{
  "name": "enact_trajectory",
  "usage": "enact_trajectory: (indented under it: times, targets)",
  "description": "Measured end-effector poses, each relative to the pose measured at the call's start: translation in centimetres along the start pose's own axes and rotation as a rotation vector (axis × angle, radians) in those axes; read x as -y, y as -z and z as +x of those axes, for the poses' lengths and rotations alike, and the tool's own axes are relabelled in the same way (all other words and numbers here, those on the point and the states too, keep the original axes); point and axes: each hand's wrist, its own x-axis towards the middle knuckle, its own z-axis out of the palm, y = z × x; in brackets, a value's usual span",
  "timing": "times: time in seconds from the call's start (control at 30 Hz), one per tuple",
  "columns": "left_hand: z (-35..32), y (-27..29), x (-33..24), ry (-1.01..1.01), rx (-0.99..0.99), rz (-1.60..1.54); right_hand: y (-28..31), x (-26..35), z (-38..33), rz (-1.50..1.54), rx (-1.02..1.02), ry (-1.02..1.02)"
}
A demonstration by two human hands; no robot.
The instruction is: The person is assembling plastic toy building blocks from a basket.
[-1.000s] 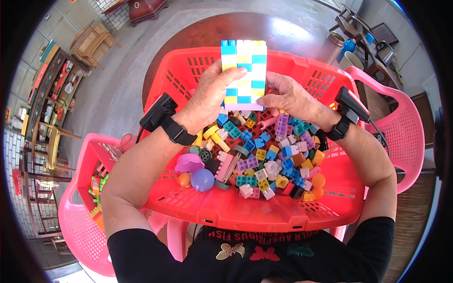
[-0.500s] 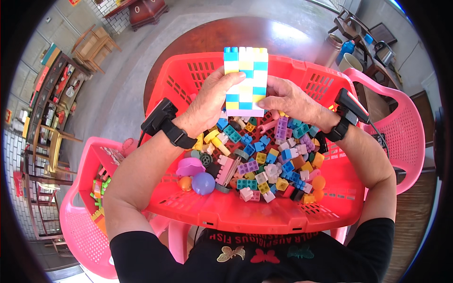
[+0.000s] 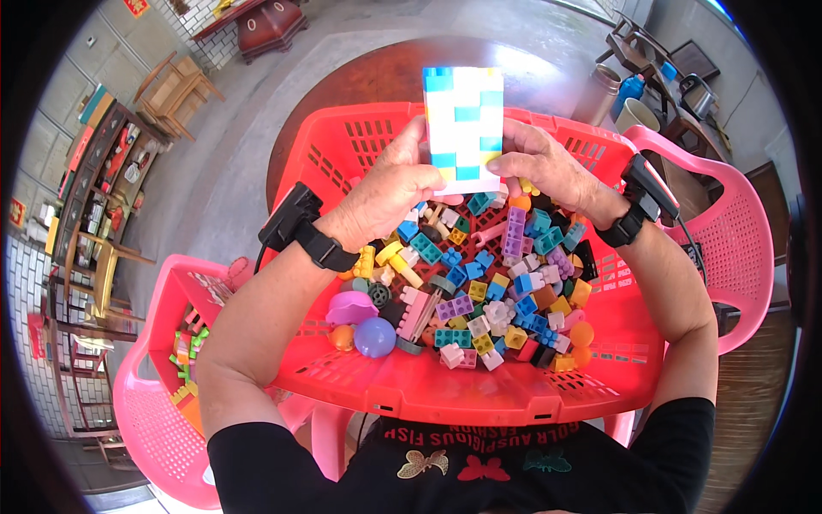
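Between my hands, above the far side of a red basket, stands a tall block of toy bricks in white, blue and yellow with a pale base. My left hand grips its left side, thumb at the lower left corner. On the other side, my right hand holds the right edge, its thumb on the lower front. The far fingers of both hands are partly hidden behind the block. Below lie loose toy bricks of many colours, with a blue-violet ball and a purple bowl-shaped piece.
Under the basket's far part is a round brown table. Pink plastic chairs stand at both sides; the left one bears a red box with more bricks. A metal flask and a blue bottle stand at the far right.
Both hands have moved the brick block slightly right and away from me. My left thumb has slid from the block's upper front down to its lower left corner.
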Motion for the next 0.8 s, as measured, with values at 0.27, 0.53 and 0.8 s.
enact_trajectory:
  times: [0.27,0.53,0.8]
  targets:
    - [0.2,0.4,0.7,-0.042,0.023,0.017,0.1,0.3,-0.1,-0.015,-0.006,0.005]
    - [0.2,0.4,0.8,-0.055,0.019,0.022,-0.1,0.1,0.0,-0.009,-0.013,0.002]
    - [0.5,0.6,1.1,-0.075,0.019,0.016,0.0,0.1,0.1,-0.026,0.001,0.007]
